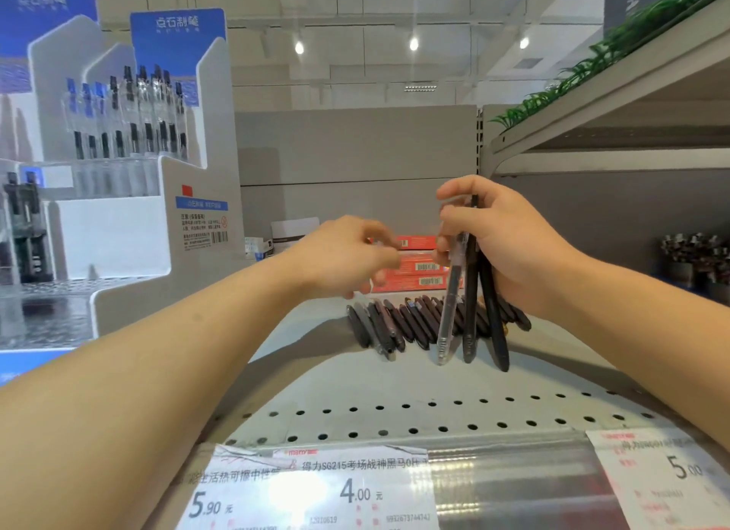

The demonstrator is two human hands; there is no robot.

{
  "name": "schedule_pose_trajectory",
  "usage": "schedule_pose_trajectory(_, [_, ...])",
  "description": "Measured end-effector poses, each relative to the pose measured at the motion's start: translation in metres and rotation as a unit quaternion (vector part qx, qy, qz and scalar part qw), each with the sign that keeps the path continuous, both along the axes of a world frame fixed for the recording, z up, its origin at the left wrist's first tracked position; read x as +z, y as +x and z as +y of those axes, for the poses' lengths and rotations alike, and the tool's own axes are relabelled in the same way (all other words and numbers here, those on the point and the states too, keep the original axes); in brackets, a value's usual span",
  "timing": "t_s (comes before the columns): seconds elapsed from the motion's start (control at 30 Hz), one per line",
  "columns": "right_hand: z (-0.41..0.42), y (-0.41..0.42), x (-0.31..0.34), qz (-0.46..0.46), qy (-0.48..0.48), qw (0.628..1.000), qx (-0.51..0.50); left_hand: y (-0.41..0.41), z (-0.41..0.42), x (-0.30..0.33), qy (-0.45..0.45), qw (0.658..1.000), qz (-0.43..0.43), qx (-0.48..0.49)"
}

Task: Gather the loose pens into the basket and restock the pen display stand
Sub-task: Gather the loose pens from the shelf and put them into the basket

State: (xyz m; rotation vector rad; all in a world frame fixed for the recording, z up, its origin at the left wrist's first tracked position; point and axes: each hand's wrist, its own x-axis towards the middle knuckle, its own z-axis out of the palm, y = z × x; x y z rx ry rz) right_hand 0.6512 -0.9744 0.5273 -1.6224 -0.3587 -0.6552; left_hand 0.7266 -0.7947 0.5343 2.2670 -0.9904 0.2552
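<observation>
Three pens [470, 292] in right hand [501, 245], left hand [347, 253] blurred

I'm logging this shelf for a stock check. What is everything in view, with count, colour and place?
Pens in hand: three, one clear and two black, held upright in the right hand, tips on the shelf.
Loose pens: a row, too many to count surely, dark, lying on the shelf behind the held ones.
Shelf: one, grey, perforated, centre.
Pen display stand: one, white and blue, left, pens standing in it.
Red boxes: a stack, at the back of the shelf.
Price labels: white, front edge of the shelf.
Green plants: on the upper shelf, right.
Left hand: fingers loosely curled, holding nothing visible.
Right hand: grips the three pens.
</observation>
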Motion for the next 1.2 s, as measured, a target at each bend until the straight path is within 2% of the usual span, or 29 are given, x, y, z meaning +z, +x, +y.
schedule_pose_trajectory(0.07, [0.0,-0.001,-0.001,0.044,0.036,0.997,0.061,0.012,0.001,-0.009,0.164,0.976,-0.097,0.105])
schedule_pose_trajectory(0.13, [0.003,-0.004,-0.002,0.091,0.048,0.988,0.111,0.02,-0.001,-0.02,0.26,0.952,-0.076,0.14])
schedule_pose_trajectory(0.2, [0.005,-0.005,-0.005,0.12,0.023,0.984,0.131,0.024,-0.006,-0.026,0.281,0.946,-0.038,0.154])
schedule_pose_trajectory(0.33, [0.005,-0.003,-0.006,0.117,0.024,0.984,0.129,0.028,-0.011,-0.027,0.268,0.949,0.004,0.168])
schedule_pose_trajectory(0.47, [0.0,0.0,-0.003,0.034,0.038,0.997,0.056,0.03,-0.008,-0.025,0.253,0.948,0.046,0.185])
schedule_pose_trajectory(0.6, [-0.003,0.0,-0.002,-0.018,0.049,0.998,0.044,0.033,-0.003,-0.022,0.262,0.943,0.051,0.201])
schedule_pose_trajectory(0.73, [-0.002,0.0,-0.005,0.021,0.002,0.999,0.043,0.036,0.005,-0.018,0.243,0.941,0.116,0.207])
schedule_pose_trajectory(0.83, [-0.002,-0.002,-0.006,0.07,0.013,0.994,0.085,0.039,0.013,-0.014,0.26,0.932,0.135,0.212])
schedule_pose_trajectory(0.97, [0.002,-0.002,-0.008,0.151,-0.018,0.979,0.133,0.043,0.02,-0.013,0.292,0.925,0.113,0.214])
schedule_pose_trajectory(1.03, [0.003,-0.001,-0.008,0.16,-0.044,0.978,0.13,0.043,0.021,-0.013,0.282,0.93,0.09,0.216])
schedule_pose_trajectory(1.1, [0.002,0.0,-0.007,0.137,-0.031,0.984,0.107,0.04,0.023,-0.01,0.237,0.945,0.051,0.219])
schedule_pose_trajectory(1.2, [-0.001,0.003,-0.004,0.067,0.038,0.994,0.078,0.032,0.023,0.001,0.139,0.968,-0.018,0.209])
